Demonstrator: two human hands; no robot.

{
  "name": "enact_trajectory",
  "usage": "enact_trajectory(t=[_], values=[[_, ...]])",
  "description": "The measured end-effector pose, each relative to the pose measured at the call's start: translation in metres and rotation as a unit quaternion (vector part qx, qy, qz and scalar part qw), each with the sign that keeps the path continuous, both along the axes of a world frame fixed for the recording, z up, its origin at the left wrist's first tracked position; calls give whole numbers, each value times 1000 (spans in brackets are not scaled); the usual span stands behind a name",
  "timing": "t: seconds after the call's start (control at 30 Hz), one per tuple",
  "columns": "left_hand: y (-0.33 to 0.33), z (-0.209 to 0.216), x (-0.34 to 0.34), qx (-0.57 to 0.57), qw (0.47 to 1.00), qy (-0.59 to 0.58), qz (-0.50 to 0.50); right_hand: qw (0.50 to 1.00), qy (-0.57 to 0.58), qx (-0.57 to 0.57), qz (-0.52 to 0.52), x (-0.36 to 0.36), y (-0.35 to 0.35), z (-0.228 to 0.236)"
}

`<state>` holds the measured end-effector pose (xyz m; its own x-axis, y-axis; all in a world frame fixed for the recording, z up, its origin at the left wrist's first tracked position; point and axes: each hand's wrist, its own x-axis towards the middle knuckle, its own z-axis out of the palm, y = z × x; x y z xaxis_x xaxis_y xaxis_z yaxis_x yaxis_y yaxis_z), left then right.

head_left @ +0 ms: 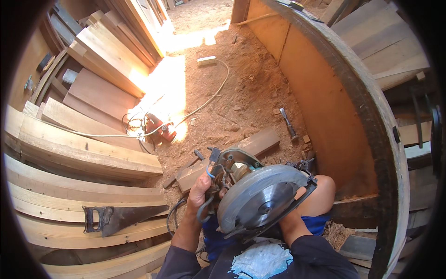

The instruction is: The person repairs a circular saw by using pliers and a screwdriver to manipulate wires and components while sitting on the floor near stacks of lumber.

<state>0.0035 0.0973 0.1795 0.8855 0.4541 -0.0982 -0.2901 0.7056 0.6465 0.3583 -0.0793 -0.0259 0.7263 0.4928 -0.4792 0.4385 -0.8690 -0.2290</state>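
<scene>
A circular saw point(260, 195) is held up over my lap, its round blade and grey guard facing me. The fingers of my left hand point(200, 188) are closed at the left end of the saw, by its handle and some exposed wires point(220, 179). My right forearm point(295, 226) goes behind the blade side of the saw. The saw body hides my right hand, so its grip does not show. Beyond the saw, a wooden board point(258, 142) lies on the sawdust-covered ground.
A handsaw point(123, 218) rests on stacked planks point(83, 149) at left. Further off are a red power tool point(160, 128), a cable point(204, 108) leading to a power strip point(206, 61), and a chisel point(288, 123). A large wooden panel point(325, 102) stands at right.
</scene>
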Motion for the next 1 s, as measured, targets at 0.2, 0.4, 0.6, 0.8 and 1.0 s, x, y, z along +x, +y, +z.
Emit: enact_trajectory(t=[0.2,0.4,0.6,0.8,1.0], values=[[-9,5,1,-25,997,32,59,1000,3,28,-2,-20,-14,-14],[-7,7,-18,-97,980,-30,171,997,29,66,-2,-50,-13,-23],[6,-23,-68,426,804,243,337,995,38,95,-5,-66,-7,-27],[0,4,-54,16,956,-29,292,994,26,104,-11,-67,1,-35],[-4,18,-17,8,993,22,114,988,-14,144,-55,-45,-18,-34]])
